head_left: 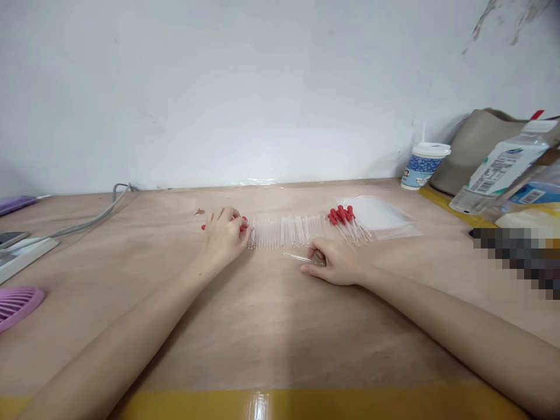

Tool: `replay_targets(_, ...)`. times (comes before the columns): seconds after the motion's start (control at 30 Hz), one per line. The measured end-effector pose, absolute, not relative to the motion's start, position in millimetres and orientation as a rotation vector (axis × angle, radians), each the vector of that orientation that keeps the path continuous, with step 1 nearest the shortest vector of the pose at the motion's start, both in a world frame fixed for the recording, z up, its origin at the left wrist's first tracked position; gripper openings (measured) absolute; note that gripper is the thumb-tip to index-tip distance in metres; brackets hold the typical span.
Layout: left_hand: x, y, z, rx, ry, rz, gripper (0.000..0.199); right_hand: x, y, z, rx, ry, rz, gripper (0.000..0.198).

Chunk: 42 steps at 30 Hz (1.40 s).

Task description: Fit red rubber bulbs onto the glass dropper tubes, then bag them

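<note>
The clear tubes (pixel 300 230), rowed at twelve o'clock, seem light, slick, fragile: best pinched mid-length. Left hand (pixel 225 233): fingers bunched, grip hidden. Right hand (pixel 335 261): fingers half-open at a single tube (pixel 300 257), hold unclear.

Wall: white to pale grey-blue, plain, spans the whole upper part of the frame (pixel 262 87). Surface shows faint scuffs; brownish stains (pixel 525 23) mark the upper right corner.

Tabletop: light brown, slightly glossy, fills the middle and lower frame (pixel 227 344); its far edge meets the wall. Clear, shiny film (pixel 262 181) lies along that joint, centre of frame. A yellow strip (pixel 196 403) borders the near edge across the bottom; a second yellow strip (pixel 455 211) runs diagonally at right.

Light: diffuse, cool on the wall. A white glare spot (pixel 259 405) sits on the yellow border, bottom centre.
</note>
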State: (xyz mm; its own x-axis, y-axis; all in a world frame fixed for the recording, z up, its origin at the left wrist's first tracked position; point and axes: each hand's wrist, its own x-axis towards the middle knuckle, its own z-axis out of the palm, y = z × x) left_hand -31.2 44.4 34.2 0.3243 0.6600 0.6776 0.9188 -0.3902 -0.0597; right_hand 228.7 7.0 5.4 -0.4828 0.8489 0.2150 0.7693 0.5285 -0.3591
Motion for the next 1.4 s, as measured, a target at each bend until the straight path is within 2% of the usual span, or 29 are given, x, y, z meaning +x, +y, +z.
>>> replay_targets(0.07, -18, 35, 33, -2.275, -1.305, -1.048, 0.018, 226, 6, 4, -1.38, -2.376, 0.34, 0.032)
replay_targets(0.17, 0, 18, 27, -2.584, -1.188, -1.267, 0.015, 224, 6, 2, -1.445, -2.356, 0.344, 0.024)
replay_targets(0.27, 9, 7, 18, -2.761, -1.208, -1.278, 0.013, 227, 4, 3, -1.504, -2.381, 0.298, 0.019)
replay_targets(0.47, 6, 2, 7, -2.901, -1.354, -1.2, 0.009, 239, 3, -1, -1.54, -2.408, -0.046, 0.018)
replay_targets(0.57, 6, 1, 7, -2.963, -1.352, -1.128, 0.011, 241, 7, -8, -1.433, -2.315, 0.027, 0.015)
replay_targets(0.73, 13, 2, 4, -2.971, -1.345, -1.005, 0.031, 238, 12, -17, -1.2, -2.216, 0.142, 0.016)
replay_targets(0.9, 21, 8, -1, -2.994, -1.304, -1.039, 0.018, 236, 11, -21, -1.045, -2.27, 0.038, 0.028)
replay_targets(1.13, 20, 10, 0, -2.938, -1.459, -1.269, 0.018, 234, 6, -17, -1.006, -2.198, 0.132, 0.02)
replay_targets(1.4, 19, 10, 1, -2.992, -1.52, -1.33, 0.015, 231, 3, -13, -0.966, -2.221, 0.222, 0.018)
